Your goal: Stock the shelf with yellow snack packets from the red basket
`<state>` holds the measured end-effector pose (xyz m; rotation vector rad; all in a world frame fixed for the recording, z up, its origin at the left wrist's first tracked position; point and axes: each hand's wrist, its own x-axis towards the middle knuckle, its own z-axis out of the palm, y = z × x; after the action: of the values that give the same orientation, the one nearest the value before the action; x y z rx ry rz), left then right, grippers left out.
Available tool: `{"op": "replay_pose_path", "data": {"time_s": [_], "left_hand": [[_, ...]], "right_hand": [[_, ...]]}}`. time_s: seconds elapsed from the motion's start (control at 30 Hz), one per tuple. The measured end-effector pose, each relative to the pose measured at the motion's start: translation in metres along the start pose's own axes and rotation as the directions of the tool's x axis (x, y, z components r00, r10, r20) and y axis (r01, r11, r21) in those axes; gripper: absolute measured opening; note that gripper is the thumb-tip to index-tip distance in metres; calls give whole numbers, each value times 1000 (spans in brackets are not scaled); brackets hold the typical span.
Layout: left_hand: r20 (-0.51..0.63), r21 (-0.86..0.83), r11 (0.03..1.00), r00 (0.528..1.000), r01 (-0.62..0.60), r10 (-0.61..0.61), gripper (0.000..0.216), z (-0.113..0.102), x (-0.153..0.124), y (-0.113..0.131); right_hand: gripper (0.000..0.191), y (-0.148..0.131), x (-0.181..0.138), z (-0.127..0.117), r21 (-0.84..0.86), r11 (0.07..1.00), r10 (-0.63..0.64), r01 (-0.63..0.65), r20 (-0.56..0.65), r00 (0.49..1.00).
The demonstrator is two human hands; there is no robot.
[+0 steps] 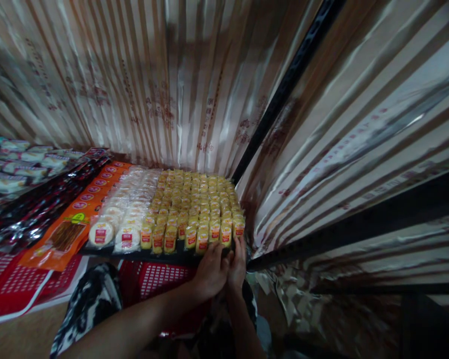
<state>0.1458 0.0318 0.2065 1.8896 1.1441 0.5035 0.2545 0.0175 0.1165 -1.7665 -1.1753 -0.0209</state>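
Note:
Several rows of small yellow snack packs [194,204] with red labels stand upright on a dark shelf [168,258]. At the front right of these rows my left hand [211,269] is closed, its fingers curled against the lower part of the front packs. Close beside it, my right hand [237,264] has its fingers together against the front pack at the right end. Both hands touch one front yellow snack pack [226,236] from either side. My thumbs meet low between the hands, and part of the grip is hidden.
Left of the yellow packs lie round white packaged crackers [127,238], an orange snack bag [73,219], dark shiny packets [41,209] and white packets [18,169]. Red baskets [15,284] sit below. Striped plastic sheeting [194,75] hangs behind, with a black post [280,99] at the right.

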Motion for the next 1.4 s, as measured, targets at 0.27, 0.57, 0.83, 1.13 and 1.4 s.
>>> {"op": "replay_pose_path", "data": {"time_s": [0.27,0.57,0.83,1.13,1.4], "left_hand": [[-3,-72,996,998,58,-58,46,17,15,-9],[-65,-60,998,998,2,-6,43,33,20,-13],[-90,18,999,995,-45,47,44,34,31,-20],[-104,42,995,990,-90,94,44,31,33,-16],[-270,-95,987,957,-132,102,37,10,-12,-22]], "right_hand": [[45,14,-4,6,-3,1000,-18,18,5,1000],[46,14,-3,4,10,1000,-27,27,-9,1000],[43,13,-3,8,-43,996,-81,78,-70,994],[42,19,-6,15,-98,995,-33,25,-84,996],[36,-13,-9,3,0,992,-125,125,-73,989]]}}
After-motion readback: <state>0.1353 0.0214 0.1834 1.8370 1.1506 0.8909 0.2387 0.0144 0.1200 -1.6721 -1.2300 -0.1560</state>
